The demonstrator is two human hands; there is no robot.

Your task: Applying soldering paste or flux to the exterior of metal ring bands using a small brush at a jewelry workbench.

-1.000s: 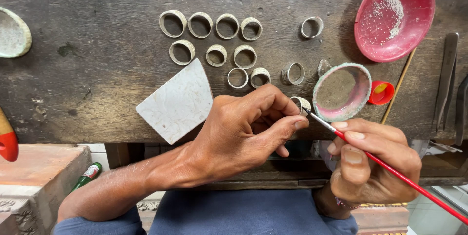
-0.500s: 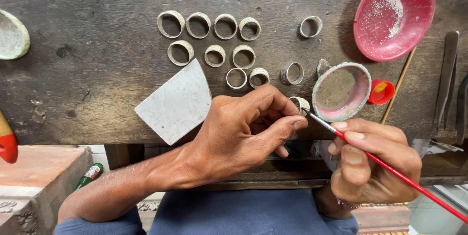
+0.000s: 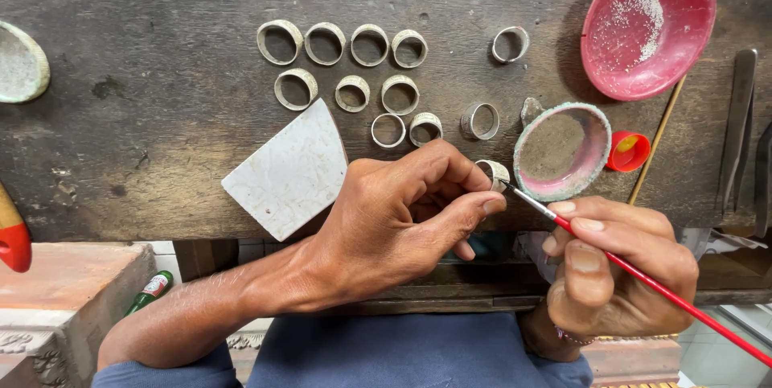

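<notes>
At bench edge [image 3: 121,219]: ring [image 3: 494,172] pinched in left hand [image 3: 394,223] between thumb and forefinger, just left of pink dish [image 3: 597,155]. Brush [image 3: 643,279] gripped pen-style by right hand [image 3: 619,275] (fingers pressed together), long axis slanting up-left, tip touching ring. Loose rings [image 3: 354,74] well apart behind; open room below.

1. The ring [image 3: 494,172] is a wide, pale metal band with a rough, whitish, speckled outer surface. It stands tilted on edge at the front of the dark wooden bench, mostly hidden, with only its upper right part showing.
2. The brush [image 3: 643,277] is thin, with a glossy red handle, a short silver ferrule and a fine dark tip. It lies slanted, handle down to the right, tip touching the ring's right edge.
</notes>
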